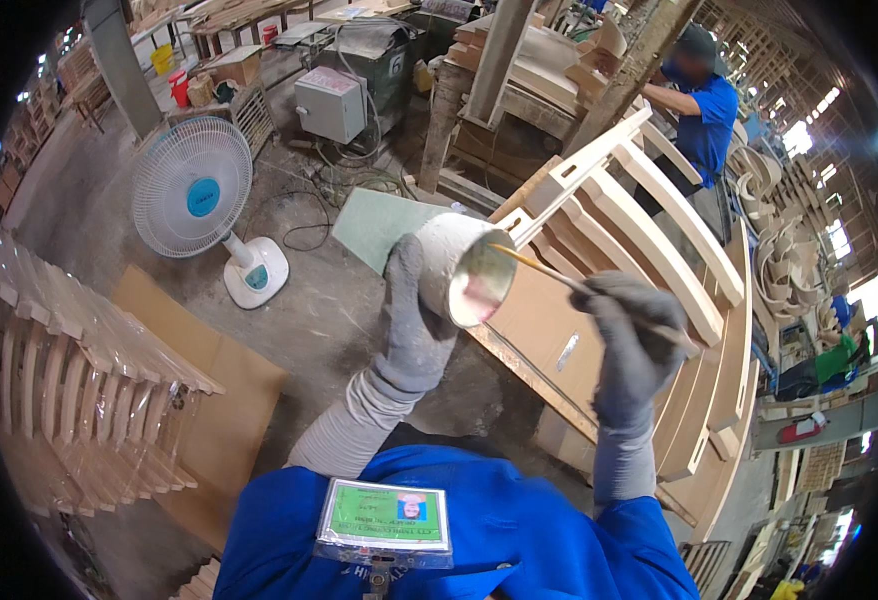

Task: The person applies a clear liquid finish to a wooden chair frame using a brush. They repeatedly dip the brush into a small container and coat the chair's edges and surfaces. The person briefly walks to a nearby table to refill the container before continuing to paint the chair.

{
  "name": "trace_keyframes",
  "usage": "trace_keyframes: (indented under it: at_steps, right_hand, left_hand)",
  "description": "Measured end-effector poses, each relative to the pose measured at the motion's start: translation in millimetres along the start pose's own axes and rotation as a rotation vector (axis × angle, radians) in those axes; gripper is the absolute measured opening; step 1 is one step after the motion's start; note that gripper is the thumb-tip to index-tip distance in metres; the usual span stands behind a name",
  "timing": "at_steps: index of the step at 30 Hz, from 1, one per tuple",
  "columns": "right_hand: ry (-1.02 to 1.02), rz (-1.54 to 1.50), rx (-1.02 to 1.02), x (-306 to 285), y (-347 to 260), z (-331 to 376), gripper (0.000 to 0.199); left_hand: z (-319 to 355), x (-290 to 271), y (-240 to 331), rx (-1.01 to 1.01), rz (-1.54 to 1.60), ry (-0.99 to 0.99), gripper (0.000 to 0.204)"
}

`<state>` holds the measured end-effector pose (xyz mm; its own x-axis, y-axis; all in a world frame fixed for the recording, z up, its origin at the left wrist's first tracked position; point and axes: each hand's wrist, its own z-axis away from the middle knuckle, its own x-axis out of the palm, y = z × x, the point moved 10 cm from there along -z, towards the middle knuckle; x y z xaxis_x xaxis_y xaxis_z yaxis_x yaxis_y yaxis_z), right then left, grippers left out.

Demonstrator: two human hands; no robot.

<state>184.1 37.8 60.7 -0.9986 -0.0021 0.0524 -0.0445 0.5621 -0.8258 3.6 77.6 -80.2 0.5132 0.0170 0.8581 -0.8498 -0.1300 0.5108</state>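
- Head view: left hand (411,325), gloved, grips a white cup (437,252) just right of its fingers; right hand (637,335), gloved, has its fingers closed around a thin stick (541,265).
- Step in hand looks like working the stick at the cup's mouth; next calls for a steady cup while the tip clears the rim.
- Cup's axis runs left-right, tilted, mouth toward the right fingers.
- Stick's long axis runs leftward from the right fingers, tip at the mouth; contact, cannot tell.

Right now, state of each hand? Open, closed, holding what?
Left hand: closed, holding the whitish cup.
Right hand: closed, holding the thin stick, one end at the cup's mouth.
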Motion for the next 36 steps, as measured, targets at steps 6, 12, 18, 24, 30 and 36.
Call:
trace_keyframes:
  at_steps: [6, 12, 18, 24, 30, 36]
  right_hand:
    - [-0.051, 0.065, 0.104, -26, -14, 43, 0.018]
    - [-0.009, -0.019, 0.109, -87, -54, 71, 0.015]
    - [-0.03, -0.047, 0.035, -151, -90, 107, 0.016]
    - [-0.028, 0.04, -0.141, -203, -117, 146, 0.02]
    - [-0.246, 0.219, -0.215, -209, -134, 202, 0.016]
    - [-0.163, -0.148, -0.071, -234, -154, 223, 0.02]
  left_hand:
    - [58, 41, 25, 0.795, -0.82, -0.013, 0.051]
    - [76, 92, -44, 0.073, 0.028, -0.298, 0.051]
    - [131, 135, -81, 0.228, -0.278, -0.441, 0.051]
    - [197, 164, -97, 0.753, -0.862, -0.449, 0.05]
    - [241, 167, -109, 0.965, -1.186, -0.231, 0.055]
    - [273, 179, -104, 1.147, -1.194, -0.274, 0.055]
